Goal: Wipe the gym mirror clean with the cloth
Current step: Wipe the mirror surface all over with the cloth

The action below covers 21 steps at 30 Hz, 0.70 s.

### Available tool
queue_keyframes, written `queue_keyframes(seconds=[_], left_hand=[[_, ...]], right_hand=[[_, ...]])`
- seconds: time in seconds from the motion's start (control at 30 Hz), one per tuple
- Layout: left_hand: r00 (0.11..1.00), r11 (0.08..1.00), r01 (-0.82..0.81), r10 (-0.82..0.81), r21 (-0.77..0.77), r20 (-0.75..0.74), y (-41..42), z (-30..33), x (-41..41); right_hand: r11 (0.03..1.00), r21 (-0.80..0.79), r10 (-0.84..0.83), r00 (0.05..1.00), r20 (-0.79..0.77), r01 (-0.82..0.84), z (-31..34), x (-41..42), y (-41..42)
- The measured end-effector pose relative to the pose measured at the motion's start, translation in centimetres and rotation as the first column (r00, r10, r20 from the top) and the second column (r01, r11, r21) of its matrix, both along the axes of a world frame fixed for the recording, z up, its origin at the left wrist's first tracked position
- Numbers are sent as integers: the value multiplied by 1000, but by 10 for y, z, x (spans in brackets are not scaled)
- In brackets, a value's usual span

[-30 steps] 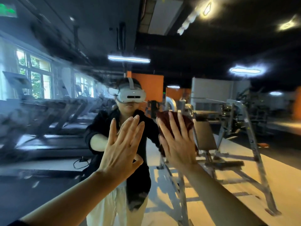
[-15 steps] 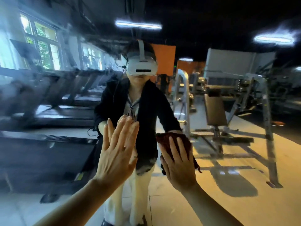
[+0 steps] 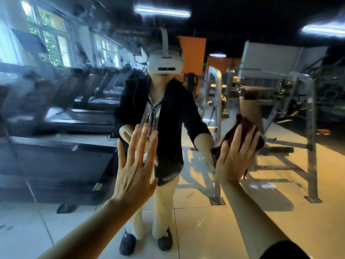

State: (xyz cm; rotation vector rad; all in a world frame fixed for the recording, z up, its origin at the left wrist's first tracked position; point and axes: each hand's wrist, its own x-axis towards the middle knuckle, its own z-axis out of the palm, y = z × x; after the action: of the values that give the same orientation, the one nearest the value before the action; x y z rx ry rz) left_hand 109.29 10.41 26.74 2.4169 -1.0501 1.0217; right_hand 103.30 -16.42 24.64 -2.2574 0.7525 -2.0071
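The left hand (image 3: 135,166) is spread flat against the mirror (image 3: 214,230), fingers together and straight, holding nothing. The right hand (image 3: 235,157) is also flattened, palm forward, pressing a dark red cloth (image 3: 240,128) onto the glass; the cloth bunches out above the fingertips and a frayed end hangs below the heel of the palm. The two hands are apart, the cloth to the right of the person's reflection (image 3: 162,116) at about waist height. Each hand meets its mirrored counterpart, so the reflected palms are mostly covered by the real ones. The reflection shows one person in a white headset (image 3: 165,62), dark jacket and pale trousers, feet visible on the tiled floor. Reflected behind on the left runs a row of treadmills (image 3: 87,116); their number is hard to count because that side is badly smeared with blur. On the right stands one metal-framed weight bench (image 3: 291,116), partly blocked by the cloth hand. Three ceiling strip lights (image 3: 162,13) show, the rightmost cut by the frame edge. A dark sleeve (image 3: 283,250) is cropped at the bottom right corner.
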Motion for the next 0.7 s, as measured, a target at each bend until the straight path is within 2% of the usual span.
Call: queue_keyframes(seconds=[0.07, 0.13, 0.3, 0.37, 0.43, 0.5, 0.57, 0.6, 0.63, 0.7], left_hand=[[1000, 1000, -25, 25, -3, -10, 5, -1, 1], [999, 999, -47, 47, -19, -11, 12, 1, 6], [997, 990, -71, 67, -123, -38, 31, 6, 17], [993, 983, -106, 96, -150, -67, 40, 4, 22], [989, 979, -133, 120, -153, -89, 48, 1, 27], [986, 980, -145, 132, -134, -100, 55, -1, 31], [984, 981, -156, 144, -112, -107, 60, 1, 33], [983, 981, -159, 147, -109, -108, 61, 2, 35], [983, 981, -160, 148, -109, -107, 63, 3, 36], [984, 981, -162, 152, -109, -91, 63, 4, 40]], right_hand=[[1000, 8, -1, 996, -91, 2, -34, -5, 10], [999, -40, 5, 995, -100, -9, -30, -6, 7], [998, 34, -61, 985, 164, 56, 64, 14, 8], [998, 26, -63, 976, 208, 59, 75, 28, 30], [996, -84, -25, 994, 107, 34, 51, 38, 59], [964, -251, 58, 989, -137, -91, 6, 45, 89], [872, -414, 88, 916, -391, -261, -38, 44, 107], [824, -466, 86, 885, -458, -322, -44, 44, 110], [805, -475, 103, 871, -480, -357, -36, 45, 110], [848, -442, 128, 922, -365, -292, 8, 50, 112]])
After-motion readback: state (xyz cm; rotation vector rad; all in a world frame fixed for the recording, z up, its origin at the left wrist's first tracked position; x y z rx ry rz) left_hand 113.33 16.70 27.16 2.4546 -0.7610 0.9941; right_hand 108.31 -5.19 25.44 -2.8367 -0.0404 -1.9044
